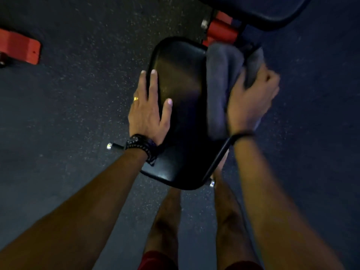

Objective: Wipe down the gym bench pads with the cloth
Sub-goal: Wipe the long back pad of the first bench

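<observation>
A black seat pad (181, 98) of the gym bench fills the middle of the head view. My left hand (149, 110) rests flat on its left edge with straight fingers, thumb on the pad's top. My right hand (251, 98) grips a grey cloth (220, 78) bunched against the pad's right side; the hand is blurred. A second black pad (259, 10) shows at the top right.
The bench's red frame (222, 30) joins the two pads. Another red machine foot (19, 48) lies at the far left on the dark speckled rubber floor (78, 94). A black bar with chrome end caps (211, 183) runs under the seat. My bare legs stand just below it.
</observation>
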